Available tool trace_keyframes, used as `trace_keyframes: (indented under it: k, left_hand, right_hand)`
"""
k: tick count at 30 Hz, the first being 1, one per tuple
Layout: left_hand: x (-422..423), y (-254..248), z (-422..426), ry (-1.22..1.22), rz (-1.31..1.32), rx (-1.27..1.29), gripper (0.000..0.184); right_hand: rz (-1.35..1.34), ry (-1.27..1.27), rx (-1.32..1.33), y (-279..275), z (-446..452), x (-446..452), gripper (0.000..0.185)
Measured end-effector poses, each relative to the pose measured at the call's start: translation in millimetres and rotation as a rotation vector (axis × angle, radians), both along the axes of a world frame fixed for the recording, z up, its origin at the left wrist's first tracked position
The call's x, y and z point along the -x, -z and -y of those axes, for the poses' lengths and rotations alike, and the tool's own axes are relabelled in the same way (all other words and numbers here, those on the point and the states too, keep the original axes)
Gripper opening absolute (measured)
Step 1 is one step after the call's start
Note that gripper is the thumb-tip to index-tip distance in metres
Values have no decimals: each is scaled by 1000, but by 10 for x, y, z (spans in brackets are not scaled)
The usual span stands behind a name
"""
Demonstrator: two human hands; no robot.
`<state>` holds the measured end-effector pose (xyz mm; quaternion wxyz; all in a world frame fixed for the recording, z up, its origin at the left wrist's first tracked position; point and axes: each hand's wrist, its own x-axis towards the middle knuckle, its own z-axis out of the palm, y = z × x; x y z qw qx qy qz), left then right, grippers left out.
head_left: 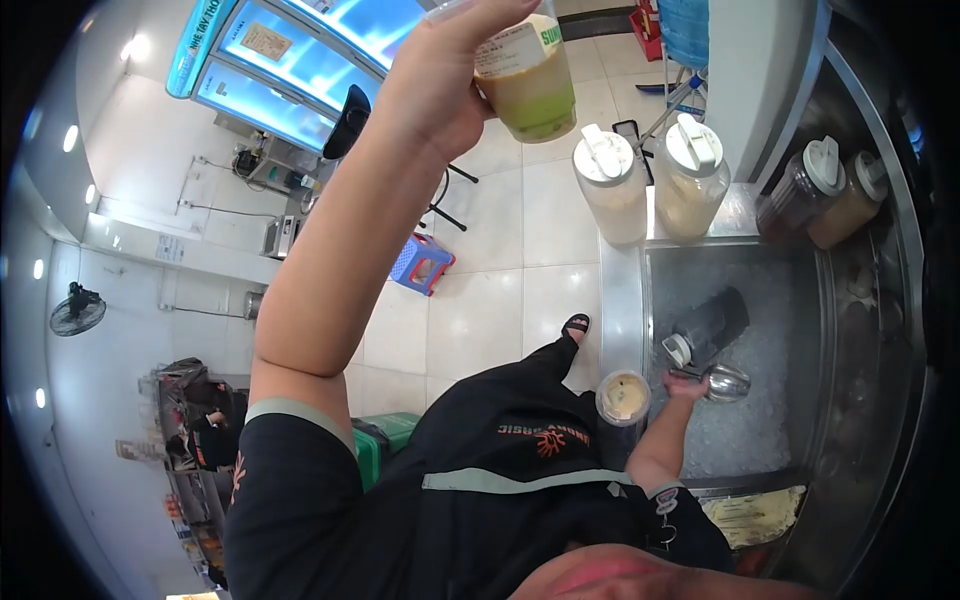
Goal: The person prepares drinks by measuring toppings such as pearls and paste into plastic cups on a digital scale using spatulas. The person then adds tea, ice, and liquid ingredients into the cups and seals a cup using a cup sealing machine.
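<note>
My raised left hand [450, 95] is closed around a clear plastic cup [535, 95] of layered drink, green at the bottom and beige-brown above, with a printed label on its side. Down at the steel ice bin [647, 330], my right hand [687, 386] grips a metal ice scoop [729, 383] just over the crushed ice [755, 420]. Beside that hand, a dark pitcher [715, 325] with a white lid lies on its side on the ice. Another cup [624, 397] with a pale, creamy top stands at the bin's left edge.
Two white-lidded pitchers [611, 190] [692, 180] stand at the bin's far edge, with two darker ones [805, 185] to their right. A blue plastic stool [421, 263] is on the tiled floor. Lit fridges [290, 60] stand at the back; a green bin [385, 440] is by my left side.
</note>
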<state>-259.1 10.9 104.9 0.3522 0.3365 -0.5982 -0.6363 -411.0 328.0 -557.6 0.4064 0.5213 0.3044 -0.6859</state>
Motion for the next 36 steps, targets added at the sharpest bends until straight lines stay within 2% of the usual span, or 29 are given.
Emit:
trace_keyframes:
  k: [1,2,4,5,7,8,10,11,14,16,17,18,19,20,21,23,24,25,29,32,36]
  left_hand:
    - [-15,-4,33,8,-3,-2,41]
    - [-23,-14,53,9,-2,-7,41]
    - [-25,-34,72,1,46,-2,41]
    - [-30,-48,61,6,38,-7,41]
    - [-40,-54,30,52,2,63,41]
    - [-47,-52,81,58,-2,56,41]
    - [-86,-40,190,125,-32,25,41]
    - [-86,-34,192,129,-32,14,41]
    - [-60,-72,153,157,-18,31,45]
    - [-25,-42,126,222,13,159,60]
    - [-72,54,242,-63,-70,49,41]
    - [-59,71,170,66,-3,141,37]
    - [-86,126,164,-18,-4,91,38]
    - [-110,202,161,-68,-25,41,43]
    - [-196,297,151,-7,-58,30,50]
    - [-300,494,57,58,-104,4,68]
    - [-266,650,-13,150,-89,81,86]
    - [-259,793,-66,197,-48,176,96]
    - [-192,1356,-275,301,133,366,127]
    - [-134,1811,-292,495,255,370,125]
    - [258,2448,-427,732,327,255,107]
  right_hand:
    - [30,87,-112,-65,-29,96,60]
    - [31,88,-118,-34,-132,211,60]
    - [-52,-36,-180,11,-486,447,71]
    - [-59,-31,-185,-177,-623,472,71]
    - [-210,-419,-151,-734,-972,404,77]
    - [-212,-413,-159,-956,-1019,301,77]
    - [97,-333,-98,-1263,-1073,83,72]
    - [99,-329,-108,-1292,-1132,-60,72]
    - [132,-390,-169,-1054,-1043,-340,63]
    - [49,-534,-263,-769,-896,-385,51]
    - [7,-474,-238,-430,-830,-285,46]
    - [-33,-393,-218,-134,-760,-142,41]
    - [-165,-384,-198,-144,-593,9,33]
    - [-109,-189,-334,327,-455,211,33]
    - [-147,-151,-433,491,-401,363,32]
    - [-289,-255,-723,535,-269,696,31]
    - [-336,-296,-820,537,-257,819,30]
    - [-381,-333,-890,530,-216,891,30]
    - [-464,-326,-984,425,-304,558,28]
    - [-554,-277,-951,48,-421,220,27]
    - [-719,-311,-827,-711,-595,-163,27]
